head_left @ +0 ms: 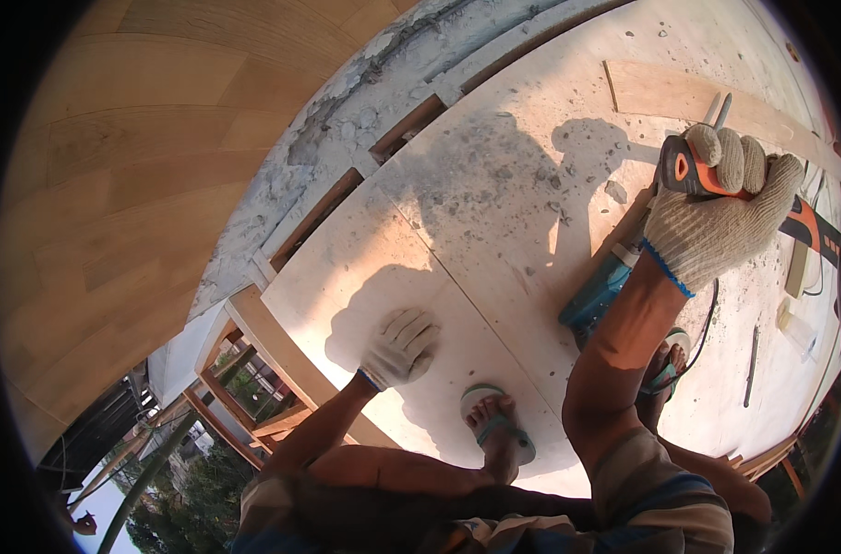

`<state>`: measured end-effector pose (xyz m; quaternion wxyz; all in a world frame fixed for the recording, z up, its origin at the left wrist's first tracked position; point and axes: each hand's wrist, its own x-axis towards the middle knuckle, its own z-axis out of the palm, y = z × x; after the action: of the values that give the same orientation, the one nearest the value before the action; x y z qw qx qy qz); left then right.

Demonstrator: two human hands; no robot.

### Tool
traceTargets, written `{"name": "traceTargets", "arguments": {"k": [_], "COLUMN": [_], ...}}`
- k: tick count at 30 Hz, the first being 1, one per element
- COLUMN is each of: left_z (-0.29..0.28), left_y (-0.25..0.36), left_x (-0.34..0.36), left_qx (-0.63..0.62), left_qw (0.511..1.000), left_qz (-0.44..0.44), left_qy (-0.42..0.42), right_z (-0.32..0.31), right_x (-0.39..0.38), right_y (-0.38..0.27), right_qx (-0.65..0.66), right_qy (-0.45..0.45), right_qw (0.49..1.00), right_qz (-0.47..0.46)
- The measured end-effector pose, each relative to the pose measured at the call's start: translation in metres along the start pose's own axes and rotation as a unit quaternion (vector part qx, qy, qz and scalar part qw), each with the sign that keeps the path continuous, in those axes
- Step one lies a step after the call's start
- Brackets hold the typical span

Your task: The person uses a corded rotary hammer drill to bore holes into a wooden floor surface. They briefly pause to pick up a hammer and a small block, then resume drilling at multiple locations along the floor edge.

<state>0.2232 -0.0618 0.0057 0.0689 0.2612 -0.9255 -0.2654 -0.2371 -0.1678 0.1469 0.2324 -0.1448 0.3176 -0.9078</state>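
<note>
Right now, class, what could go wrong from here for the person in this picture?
The orange-and-black hand tool in the off-white gloved right hand might slip and hit the bare toes in an open green sandal. The thin black cable close to the right foot could snag it. Loose grey rubble chips scattered on the pale flat boards may make footing unsteady.

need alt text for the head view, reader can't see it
A person's gloved right hand grips a black-and-orange tool over a pale board surface strewn with rubble; the gloved left hand is at lower left. A teal tool lies near the sandaled feet.
</note>
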Motion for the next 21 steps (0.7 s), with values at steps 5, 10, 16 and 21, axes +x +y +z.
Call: {"name": "traceTargets", "arguments": {"k": [5, 10, 16, 21], "left_z": [0.003, 0.008, -0.001, 0.047], "left_y": [-0.003, -0.011, 0.001, 0.007], "left_x": [0.009, -0.006, -0.002, -0.052], "left_qx": [0.014, 0.02, -0.011, -0.196], "left_qw": [1.0, 1.0, 0.993, 0.928], "left_qz": [0.011, -0.009, -0.103, -0.309], "left_qy": [0.01, 0.012, -0.063, -0.068], "right_z": [0.042, 0.033, 0.007, 0.05], "right_x": [-0.061, -0.239, -0.264, -0.264], "right_y": [0.113, 0.173, 0.087, 0.071], "right_qx": [0.055, -0.063, -0.321, -0.401], "right_qy": [0.205, 0.068, -0.239, -0.64], "right_qw": [0.972, 0.755, 0.709, 0.568], "right_qz": [0.1, 0.65, 0.582, 0.326]}}
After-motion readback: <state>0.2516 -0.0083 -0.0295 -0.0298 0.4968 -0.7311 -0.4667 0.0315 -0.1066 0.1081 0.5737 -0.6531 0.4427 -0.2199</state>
